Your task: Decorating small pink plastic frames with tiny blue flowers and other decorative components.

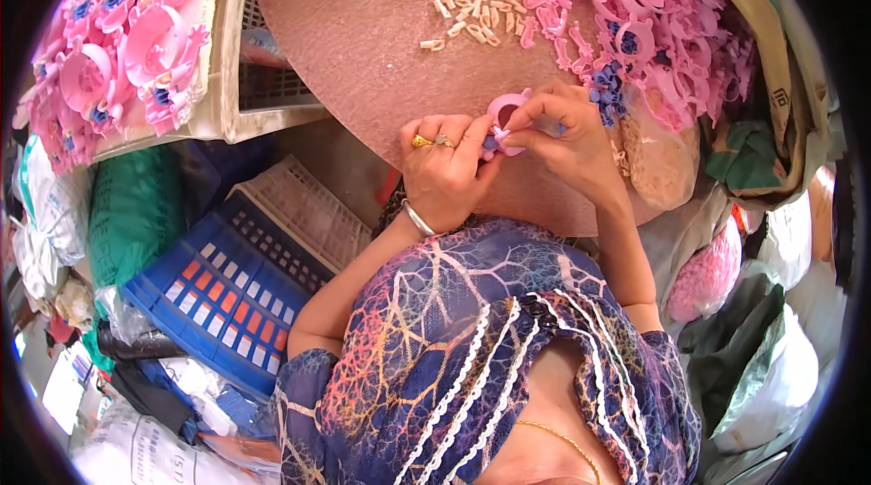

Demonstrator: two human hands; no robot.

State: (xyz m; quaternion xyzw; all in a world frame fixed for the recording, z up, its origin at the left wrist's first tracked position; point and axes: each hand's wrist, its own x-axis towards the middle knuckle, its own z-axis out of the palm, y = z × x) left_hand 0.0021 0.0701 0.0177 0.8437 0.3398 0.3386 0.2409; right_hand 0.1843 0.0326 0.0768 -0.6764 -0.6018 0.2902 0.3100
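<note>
Over the near part of the round brown table (363, 40), my left hand (445, 167) is closed on a small pink plastic part (505, 106) with a ring-shaped end. A bit of blue shows on that part beside my left fingertips. My right hand (576, 140) meets it from the other side, thumb and finger pinched against the pink part. Another small blue piece (562, 129) shows at my right fingers. Just beyond my right hand lies a little heap of blue pieces (608, 93). Farther off are loose cream-coloured clips (476, 9) and a large pile of pink plastic parts (653, 40).
At the left, a cream crate (227, 113) bears pink parts with blue pieces fitted. A blue slotted basket (218, 294) and a green sack (136, 222) stand below it. A clear bag of beige pieces (662, 158) lies at the table's right edge, near an open sack (798, 77).
</note>
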